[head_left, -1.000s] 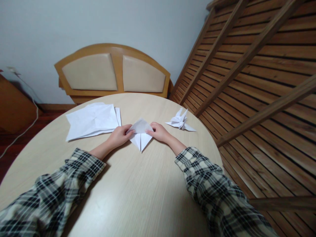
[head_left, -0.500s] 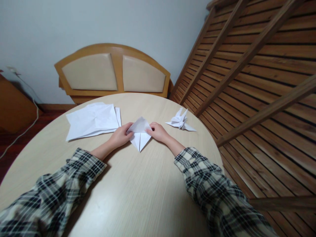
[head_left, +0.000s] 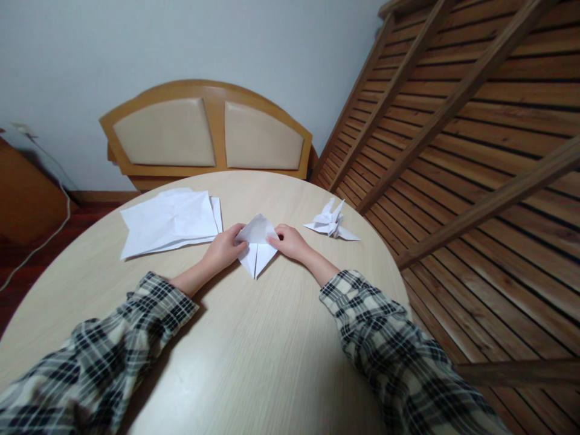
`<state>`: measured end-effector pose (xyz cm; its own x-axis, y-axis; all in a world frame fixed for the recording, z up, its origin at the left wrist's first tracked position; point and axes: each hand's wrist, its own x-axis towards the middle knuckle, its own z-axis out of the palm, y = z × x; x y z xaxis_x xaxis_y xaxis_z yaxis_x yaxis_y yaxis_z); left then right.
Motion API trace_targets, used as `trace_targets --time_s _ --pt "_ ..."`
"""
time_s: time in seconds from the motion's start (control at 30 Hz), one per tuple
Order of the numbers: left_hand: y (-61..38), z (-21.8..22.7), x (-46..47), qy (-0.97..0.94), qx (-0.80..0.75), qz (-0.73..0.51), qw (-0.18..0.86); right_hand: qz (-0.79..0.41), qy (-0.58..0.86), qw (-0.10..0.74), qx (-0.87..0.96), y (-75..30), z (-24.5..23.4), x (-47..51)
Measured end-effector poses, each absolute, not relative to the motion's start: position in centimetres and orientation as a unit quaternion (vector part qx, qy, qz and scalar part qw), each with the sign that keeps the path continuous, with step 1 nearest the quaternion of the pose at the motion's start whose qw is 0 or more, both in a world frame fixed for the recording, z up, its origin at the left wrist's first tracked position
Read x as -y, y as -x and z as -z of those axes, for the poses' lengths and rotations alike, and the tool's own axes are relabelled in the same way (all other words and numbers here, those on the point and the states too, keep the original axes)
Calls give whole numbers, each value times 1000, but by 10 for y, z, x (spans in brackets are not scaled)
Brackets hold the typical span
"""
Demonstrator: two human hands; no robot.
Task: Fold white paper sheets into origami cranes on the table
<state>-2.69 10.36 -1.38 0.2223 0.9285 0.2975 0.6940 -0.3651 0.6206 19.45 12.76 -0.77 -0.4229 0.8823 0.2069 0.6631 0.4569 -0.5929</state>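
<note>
Between my two hands is a folded sheet of white paper (head_left: 258, 232), shaped like a diamond, with its lower point toward me. Two flaps meet along a centre line in its lower half. My left hand (head_left: 225, 248) grips the paper's left edge, the thumb lying on top and the fingers partly hidden beneath. On the right edge, my right hand (head_left: 290, 241) pinches the paper between thumb and curled fingers. A folded paper crane (head_left: 332, 222) rests on the table to the right of my right hand.
Several creased white paper sheets (head_left: 167, 219) lie stacked on the round wooden table (head_left: 254, 362), left of my hands. Beyond the table stands a padded headboard (head_left: 220, 130) against the wall. A slatted wooden frame (head_left: 453, 181) leans along the right side.
My left hand has shifted slightly to the right, its thumb further over the paper. The lower tip of the folded paper has moved a little left. My right hand looks unmoved.
</note>
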Motion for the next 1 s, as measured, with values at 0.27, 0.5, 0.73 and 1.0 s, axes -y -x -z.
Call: trace_targets --time_s 0.27,0.5,0.73,1.0 --pt "23 11 -100 -756 -540 -327 173 -217 495 262 799 -190 6 -125" --pt "24 12 -101 -757 -542 -321 175 -218 496 272 795 -190 7 -124" --pt "26 16 -102 -768 -539 -312 151 -218 494 269 798 -190 4 -123" --pt "34 13 -108 -748 -474 -367 285 -240 487 275 793 -197 8 -126"
